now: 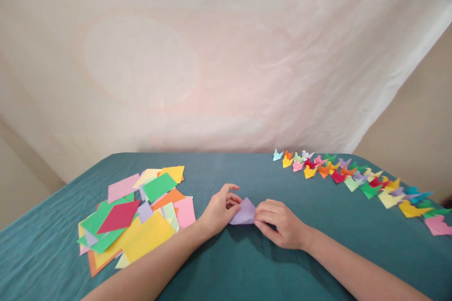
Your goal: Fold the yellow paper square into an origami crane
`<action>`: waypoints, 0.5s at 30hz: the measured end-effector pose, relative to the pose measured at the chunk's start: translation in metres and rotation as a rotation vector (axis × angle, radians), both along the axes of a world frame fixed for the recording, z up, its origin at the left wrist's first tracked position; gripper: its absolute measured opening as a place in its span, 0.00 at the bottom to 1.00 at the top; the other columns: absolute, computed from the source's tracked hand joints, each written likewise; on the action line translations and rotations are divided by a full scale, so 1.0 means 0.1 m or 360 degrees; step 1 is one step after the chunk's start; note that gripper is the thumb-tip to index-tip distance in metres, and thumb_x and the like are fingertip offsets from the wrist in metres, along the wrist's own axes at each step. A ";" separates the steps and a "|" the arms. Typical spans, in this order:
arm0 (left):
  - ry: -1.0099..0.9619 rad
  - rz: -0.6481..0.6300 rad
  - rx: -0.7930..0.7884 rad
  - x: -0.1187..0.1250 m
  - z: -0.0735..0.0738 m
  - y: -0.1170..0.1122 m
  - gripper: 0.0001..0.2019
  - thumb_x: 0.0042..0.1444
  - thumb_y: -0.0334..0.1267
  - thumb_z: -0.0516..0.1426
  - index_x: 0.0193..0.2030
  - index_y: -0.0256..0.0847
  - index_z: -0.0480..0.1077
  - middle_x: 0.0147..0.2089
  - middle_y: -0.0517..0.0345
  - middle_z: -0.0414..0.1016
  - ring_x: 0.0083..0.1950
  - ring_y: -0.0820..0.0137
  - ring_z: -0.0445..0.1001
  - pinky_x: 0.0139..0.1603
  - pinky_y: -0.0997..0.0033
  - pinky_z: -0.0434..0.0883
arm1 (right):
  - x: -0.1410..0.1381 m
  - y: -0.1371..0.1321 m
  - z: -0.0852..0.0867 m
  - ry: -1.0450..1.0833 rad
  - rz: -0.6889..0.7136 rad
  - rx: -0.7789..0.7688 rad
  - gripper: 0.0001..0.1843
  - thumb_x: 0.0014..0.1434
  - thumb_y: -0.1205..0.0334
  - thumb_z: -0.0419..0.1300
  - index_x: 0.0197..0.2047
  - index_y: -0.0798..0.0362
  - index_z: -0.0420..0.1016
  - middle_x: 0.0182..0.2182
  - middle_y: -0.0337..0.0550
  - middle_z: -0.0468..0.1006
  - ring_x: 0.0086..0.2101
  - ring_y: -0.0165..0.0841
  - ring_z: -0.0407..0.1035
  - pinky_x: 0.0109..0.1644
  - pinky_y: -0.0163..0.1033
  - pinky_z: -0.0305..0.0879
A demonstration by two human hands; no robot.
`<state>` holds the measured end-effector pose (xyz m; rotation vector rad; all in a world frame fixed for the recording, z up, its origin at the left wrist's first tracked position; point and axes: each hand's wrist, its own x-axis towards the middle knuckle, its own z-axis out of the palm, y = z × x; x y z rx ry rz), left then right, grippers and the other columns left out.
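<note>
A piece of lilac origami paper [243,212], folded to a peaked shape, is between my two hands above the teal cloth. My left hand [223,209] has its thumb and curled fingers at the paper's left edge, with the index finger raised clear of it. On the other side, my right hand [278,222] pinches the right corner, fingertips pressed together. Parts of the lower folds are hidden by my fingers.
Loose coloured paper sheets [144,235] lie overlapping on the left, partly behind my left forearm. Rows of small folded paper birds [370,181] run diagonally along the right side of the teal-covered table [226,263]. A pale cloth backdrop [226,66] hangs behind.
</note>
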<state>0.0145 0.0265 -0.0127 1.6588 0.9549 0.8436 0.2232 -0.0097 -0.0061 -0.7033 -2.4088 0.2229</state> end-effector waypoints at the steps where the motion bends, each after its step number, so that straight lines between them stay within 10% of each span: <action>1: 0.0006 -0.0008 0.0004 0.00 0.00 -0.01 0.20 0.49 0.29 0.55 0.50 0.39 0.56 0.37 0.56 0.72 0.32 0.74 0.73 0.34 0.74 0.69 | 0.00 0.00 0.00 0.0033 -0.0021 -0.0059 0.09 0.61 0.66 0.50 0.32 0.53 0.69 0.29 0.43 0.74 0.31 0.31 0.67 0.37 0.37 0.63; 15: 0.0455 0.0167 0.0586 -0.01 0.13 -0.10 0.12 0.59 0.32 0.46 0.47 0.39 0.64 0.48 0.50 0.70 0.49 0.66 0.70 0.52 0.62 0.67 | -0.04 0.09 -0.07 0.0321 -0.0332 -0.0616 0.11 0.60 0.63 0.53 0.27 0.54 0.69 0.32 0.42 0.72 0.31 0.30 0.67 0.35 0.36 0.64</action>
